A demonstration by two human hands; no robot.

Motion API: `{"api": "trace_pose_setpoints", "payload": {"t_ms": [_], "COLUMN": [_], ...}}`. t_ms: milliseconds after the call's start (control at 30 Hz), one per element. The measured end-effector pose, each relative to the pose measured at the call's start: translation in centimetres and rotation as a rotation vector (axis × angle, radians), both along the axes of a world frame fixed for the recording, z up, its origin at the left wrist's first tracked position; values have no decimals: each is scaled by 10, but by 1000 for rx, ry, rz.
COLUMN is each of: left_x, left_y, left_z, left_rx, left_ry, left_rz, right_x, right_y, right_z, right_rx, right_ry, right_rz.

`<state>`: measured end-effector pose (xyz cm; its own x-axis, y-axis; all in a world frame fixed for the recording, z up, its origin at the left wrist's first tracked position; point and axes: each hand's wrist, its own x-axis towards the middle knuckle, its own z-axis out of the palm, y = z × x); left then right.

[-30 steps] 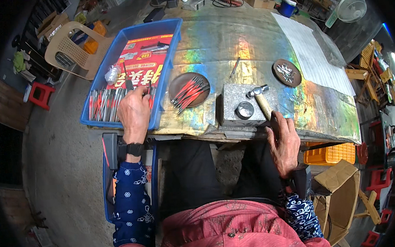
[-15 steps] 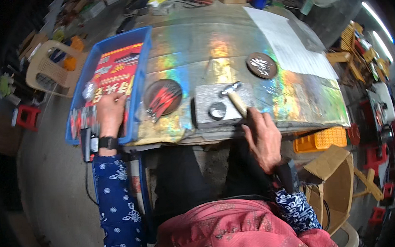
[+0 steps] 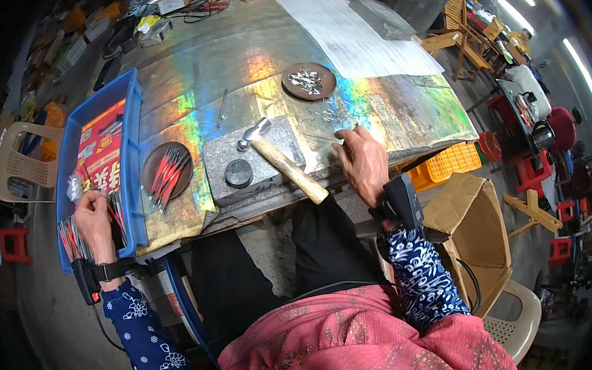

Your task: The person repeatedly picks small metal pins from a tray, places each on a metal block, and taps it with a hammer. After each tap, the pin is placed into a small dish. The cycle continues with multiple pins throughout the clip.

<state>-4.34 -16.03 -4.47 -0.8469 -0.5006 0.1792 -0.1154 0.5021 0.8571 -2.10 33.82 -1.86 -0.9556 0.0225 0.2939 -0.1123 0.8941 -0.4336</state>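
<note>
My left hand is over the near end of a blue tray, thumb and fingertips pinched together; whatever they hold is hidden. Slim red-and-dark pieces lie in the tray beside it, with a red printed card farther back. My right hand is at the table's near edge, fingers loosely bent and apart, nothing visible in them. Small metal pins lie scattered just beyond its fingertips. A hammer with a wooden handle rests on a grey block, next to a dark round disc.
A brown dish holds several slim red-and-dark pieces. Another brown dish holds small metal pieces. One thin rod lies behind the block. White sheeting covers the far right. An open cardboard box stands right of my legs.
My right hand has let go of the hammer, which now lies on the block, and has moved right toward the pins. My left hand stays over the tray; the view has shifted.
</note>
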Motion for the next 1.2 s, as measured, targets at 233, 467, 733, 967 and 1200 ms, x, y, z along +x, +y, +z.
{"api": "trace_pose_setpoints", "payload": {"t_ms": [233, 467, 733, 967, 1200], "left_x": [28, 47, 50, 49, 39], "left_y": [24, 14, 49, 135, 193], "left_z": [15, 9, 37, 64, 51], "left_rx": [49, -140, -217, 354, 483], "left_ry": [7, -105, 266, 242, 237], "left_rz": [-31, -110, -63, -356, -539], "right_x": [-28, -48, -62, -67, -40], "right_y": [30, 33, 37, 42, 29], "right_z": [-28, -47, -47, -43, -19], "right_rx": [107, 248, 418, 499, 243], "right_ry": [18, 15, 195, 292, -69], "right_rz": [-4, -40, 116, 269, 84]}}
